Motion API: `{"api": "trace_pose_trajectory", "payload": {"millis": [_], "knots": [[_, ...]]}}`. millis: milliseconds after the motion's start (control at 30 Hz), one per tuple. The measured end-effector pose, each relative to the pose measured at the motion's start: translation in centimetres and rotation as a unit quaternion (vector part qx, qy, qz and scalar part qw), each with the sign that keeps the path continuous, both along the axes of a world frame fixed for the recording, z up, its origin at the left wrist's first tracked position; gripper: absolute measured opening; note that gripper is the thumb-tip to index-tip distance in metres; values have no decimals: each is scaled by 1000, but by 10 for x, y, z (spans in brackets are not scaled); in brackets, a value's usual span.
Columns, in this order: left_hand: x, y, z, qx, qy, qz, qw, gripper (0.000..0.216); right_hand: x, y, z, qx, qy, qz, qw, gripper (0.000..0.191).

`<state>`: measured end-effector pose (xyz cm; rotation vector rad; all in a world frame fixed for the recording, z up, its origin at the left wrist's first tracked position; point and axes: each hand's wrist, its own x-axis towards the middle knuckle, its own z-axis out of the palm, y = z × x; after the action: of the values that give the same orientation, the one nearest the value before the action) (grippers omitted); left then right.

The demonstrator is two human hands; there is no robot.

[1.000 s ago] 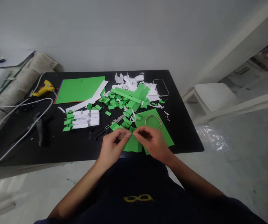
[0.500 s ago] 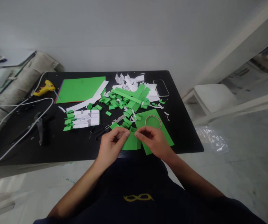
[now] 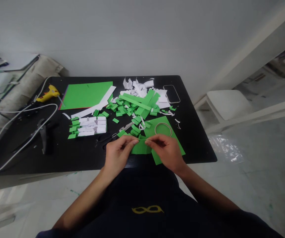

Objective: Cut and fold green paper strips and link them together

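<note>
Between my two hands, near the table's front edge, a green paper piece (image 3: 142, 139) shows as a thin edge. My left hand (image 3: 119, 152) pinches its left end between thumb and fingers, and my right hand (image 3: 165, 149) pinches the right end. Just below and behind it a larger green paper (image 3: 141, 149) lies, partly covered by my hands. To the right, a green sheet (image 3: 175, 145) carries a roll of tape (image 3: 163, 123). Dark-handled scissors (image 3: 105, 139) lie beyond my left hand, close to small folded green pieces (image 3: 135, 131).
A heap of green paper strips (image 3: 142, 102) and white scraps (image 3: 139, 87) covers the table's back middle. At left are a white-and-green folded paper assembly (image 3: 92, 126), a yellow glue gun (image 3: 48, 94), a white cable (image 3: 20, 162) and a black tool (image 3: 43, 135). A white stool (image 3: 228, 103) stands right.
The green paper between my fingers has tilted and now looks like a thin edge. My right hand has shifted slightly right; the left hand has barely moved.
</note>
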<state>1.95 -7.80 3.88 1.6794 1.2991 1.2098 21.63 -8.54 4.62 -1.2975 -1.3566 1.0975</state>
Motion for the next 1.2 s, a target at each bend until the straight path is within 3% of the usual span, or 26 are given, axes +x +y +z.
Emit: {"api": "trace_pose_trajectory", "payload": {"millis": [300, 400, 567, 633, 867, 1033, 1200], "knots": [[-6, 3, -4, -19, 6, -38, 999, 16, 1, 0, -3, -22, 19, -14, 999, 17], [-8, 3, -3, -24, 20, -66, 997, 18, 4, 2, -4, -38, 27, 27, 999, 20], [-8, 6, -3, -53, 53, -160, 984, 21, 12, 11, -5, -80, 35, 158, 984, 17], [-8, 7, -6, -75, 46, -173, 981, 21, 12, 13, -5, -83, 33, 167, 982, 17], [-8, 3, -19, -143, -50, -145, 978, 28, 5, 10, -16, -73, 103, 71, 989, 21], [-6, 4, -19, -114, -140, -65, 981, 23, 4, 7, -20, -73, 106, 67, 989, 22], [-5, 4, -18, -98, -155, -56, 981, 26, 2, 7, -15, -64, 120, 59, 989, 17]]}}
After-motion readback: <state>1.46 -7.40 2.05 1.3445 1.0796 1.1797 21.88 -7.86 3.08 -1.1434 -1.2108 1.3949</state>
